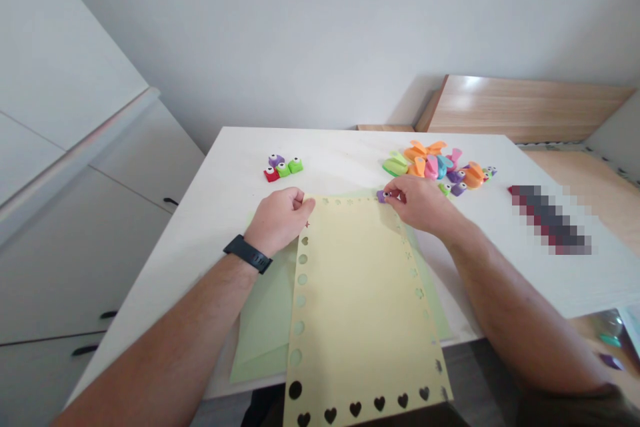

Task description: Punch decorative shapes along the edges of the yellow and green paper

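Note:
A pale yellow sheet of paper [357,293] lies over green paper [265,320], its near end reaching past the table's front edge. Cut-out shapes line its borders: hearts along the bottom, circles and a heart on the left, flower-like shapes on the right, small ones along the top. My left hand [281,217], with a black band on its wrist, pinches the sheet's far left corner. At the far right corner, my right hand [417,203] grips a small purple craft punch [383,196] with an eye-like white spot. The punch touches the paper's edge.
Small red, green and purple punches [283,168] stand at the back left of the white table [340,153]. Larger orange, green, pink and blue punches [430,163] cluster behind my right hand. A blurred dark and red object [550,220] lies at the right.

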Available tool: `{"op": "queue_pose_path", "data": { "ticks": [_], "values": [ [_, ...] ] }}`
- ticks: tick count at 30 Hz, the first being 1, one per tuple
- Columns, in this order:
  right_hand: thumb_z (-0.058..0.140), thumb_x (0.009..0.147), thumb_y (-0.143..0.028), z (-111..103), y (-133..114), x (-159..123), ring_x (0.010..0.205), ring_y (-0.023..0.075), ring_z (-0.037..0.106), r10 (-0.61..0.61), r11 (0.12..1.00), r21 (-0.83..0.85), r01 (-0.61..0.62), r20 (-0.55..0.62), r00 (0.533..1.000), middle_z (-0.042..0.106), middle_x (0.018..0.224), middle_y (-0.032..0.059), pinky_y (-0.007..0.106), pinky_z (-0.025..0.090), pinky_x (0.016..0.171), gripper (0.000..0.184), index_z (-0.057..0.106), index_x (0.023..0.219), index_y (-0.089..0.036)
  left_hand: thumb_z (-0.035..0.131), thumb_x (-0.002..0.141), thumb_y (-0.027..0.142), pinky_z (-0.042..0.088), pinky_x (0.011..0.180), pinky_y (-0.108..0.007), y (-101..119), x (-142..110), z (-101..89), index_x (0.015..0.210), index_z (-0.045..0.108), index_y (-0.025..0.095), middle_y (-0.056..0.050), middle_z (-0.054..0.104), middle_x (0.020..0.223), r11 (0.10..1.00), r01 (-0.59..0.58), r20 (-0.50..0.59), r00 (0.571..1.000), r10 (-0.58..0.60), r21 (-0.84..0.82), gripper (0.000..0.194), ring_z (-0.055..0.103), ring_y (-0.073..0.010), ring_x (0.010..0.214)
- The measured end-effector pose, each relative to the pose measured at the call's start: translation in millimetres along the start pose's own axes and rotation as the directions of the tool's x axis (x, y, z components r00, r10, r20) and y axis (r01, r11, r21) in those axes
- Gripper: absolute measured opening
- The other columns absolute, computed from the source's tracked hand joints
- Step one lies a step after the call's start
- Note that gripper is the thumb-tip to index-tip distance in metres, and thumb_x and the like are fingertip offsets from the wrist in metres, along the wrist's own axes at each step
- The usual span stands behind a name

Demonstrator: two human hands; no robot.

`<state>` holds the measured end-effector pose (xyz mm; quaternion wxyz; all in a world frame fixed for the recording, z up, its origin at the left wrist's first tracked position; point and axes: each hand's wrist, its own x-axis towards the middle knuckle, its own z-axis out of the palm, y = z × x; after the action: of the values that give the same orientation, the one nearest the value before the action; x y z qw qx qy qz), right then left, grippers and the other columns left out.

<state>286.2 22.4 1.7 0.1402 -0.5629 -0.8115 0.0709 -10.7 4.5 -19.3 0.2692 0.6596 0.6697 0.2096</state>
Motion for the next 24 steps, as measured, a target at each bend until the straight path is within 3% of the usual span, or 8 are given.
{"op": "queue_pose_path", "data": {
  "ticks": [15,24],
  "values": [
    [0.058,0.09,-0.027,6.8,5.7,0.8,0.078,0.0187,0.056,-0.031,0.999,-0.008,0.031,0.037,0.999,0.064,0.091,0.0067,0.031,0.04,0.067,0.009,0.061,0.094,-0.019,0.054,0.086,0.05,0.044,0.064,-0.03,-1.1,1.2,1.9,0.078,0.063,0.025,0.002,0.075,0.071,1.0,0.0,-0.002,1.0,0.0,-0.006,0.027,0.069,-0.0204,0.069],
    [0.06,0.084,-0.029,3.6,-2.4,1.4,0.067,0.0152,0.053,0.042,0.998,0.053,-0.046,0.066,0.997,0.064,0.083,0.0038,0.028,0.035,0.058,0.011,0.058,0.087,-0.019,0.053,0.086,0.049,0.043,0.064,-0.03,1.6,-0.6,0.1,0.077,0.061,0.025,0.002,0.074,0.07,1.0,-0.006,-0.003,1.0,0.006,0.019,0.028,0.069,-0.0206,0.07]
  ]
}}
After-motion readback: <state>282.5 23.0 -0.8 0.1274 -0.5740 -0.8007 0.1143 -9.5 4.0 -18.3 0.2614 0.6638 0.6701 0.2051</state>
